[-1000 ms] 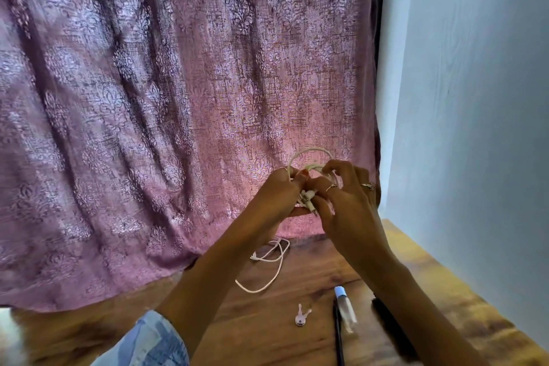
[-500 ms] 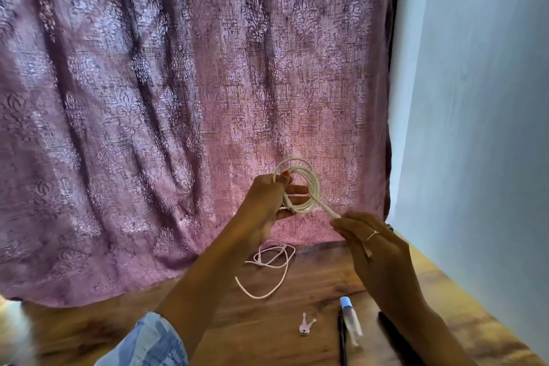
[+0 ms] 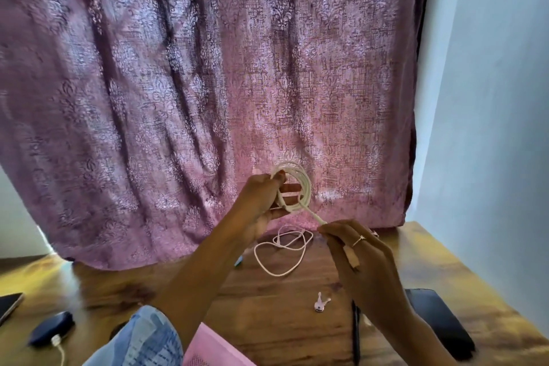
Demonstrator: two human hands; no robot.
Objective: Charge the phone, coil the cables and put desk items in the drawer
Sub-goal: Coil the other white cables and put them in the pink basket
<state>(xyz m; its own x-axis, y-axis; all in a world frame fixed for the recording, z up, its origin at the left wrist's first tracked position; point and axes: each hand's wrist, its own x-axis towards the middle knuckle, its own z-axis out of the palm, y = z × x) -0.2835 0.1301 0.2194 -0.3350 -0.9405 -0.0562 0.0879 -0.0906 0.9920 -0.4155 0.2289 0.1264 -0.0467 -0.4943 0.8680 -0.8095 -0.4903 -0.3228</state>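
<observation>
Holding a coiled white cable (image 3: 297, 187) up in front of the pink patterned curtain (image 3: 208, 83), the left hand (image 3: 261, 196) grips the loops on their left side: thumb on the near face, fingers (image 3: 289, 188) curled through the centre of the coil. The coil hangs upright, well above the tabletop (image 3: 282, 321).

One strand leaves the bottom right of the coil and runs down and right to the right hand (image 3: 356, 249), which pinches it between thumb and forefinger; the strand looks taut between the two hands. The other right-hand fingers are loosely curled, with a ring on one.

A second white cable (image 3: 282, 249) lies loose on the tabletop, below the left hand and beside the curtain hem, touching neither hand.

Other items on the tabletop:
- small white key-like object (image 3: 320, 303), in front of the loose cable
- black pen (image 3: 356, 333), just right of it, partly hidden by the right wrist
- dark phone (image 3: 439, 321), face down, at the right
- dark rounded device (image 3: 50, 333) at far left with a white cord plugged into it
- pink book (image 3: 214, 350) at the bottom edge
- dark flat object (image 3: 9, 304), cut off at the left edge; cannot tell what it is
</observation>
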